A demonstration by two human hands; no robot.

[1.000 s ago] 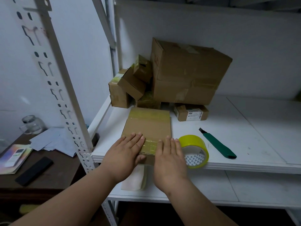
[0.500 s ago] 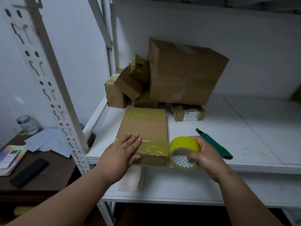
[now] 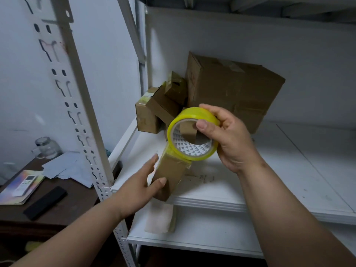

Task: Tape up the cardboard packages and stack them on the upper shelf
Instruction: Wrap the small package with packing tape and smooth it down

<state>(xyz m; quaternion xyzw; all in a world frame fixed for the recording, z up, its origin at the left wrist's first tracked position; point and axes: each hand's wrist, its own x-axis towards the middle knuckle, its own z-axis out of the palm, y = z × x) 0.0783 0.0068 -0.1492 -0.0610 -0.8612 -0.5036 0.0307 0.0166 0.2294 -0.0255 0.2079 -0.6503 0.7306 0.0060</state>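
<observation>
The right hand point(image 3: 229, 139) gripped the yellow tape roll point(image 3: 192, 134), lifted clear of the shelf board point(image 3: 285, 174), with the thumb hooked over the near rim and the fingers wrapped round the far side. The roll's open core faced the camera, showing a printed white liner inside. Just below it, the left hand point(image 3: 143, 183) held the flat cardboard package point(image 3: 171, 173) tipped up on its edge above the front lip of the board, the thumb pressed on the near face and the fingers lying behind its left side. The package's upper end met the lower edge of the roll, where yellow tape lay across the cardboard. At the far left corner of the board stood a pile of cardboard boxes: a large box point(image 3: 231, 91) against the back wall and several small boxes point(image 3: 163, 106) leaning together to its left. A pale folded sheet point(image 3: 159, 218) lay on the lower shelf point(image 3: 212, 234) beneath the package. To the left of the perforated shelf upright point(image 3: 77, 105) was a dark desk point(image 3: 73, 205) carrying a glass jar point(image 3: 46, 147), loose papers point(image 3: 65, 167), a colourful booklet point(image 3: 21, 186) and a black flat object point(image 3: 45, 202).
</observation>
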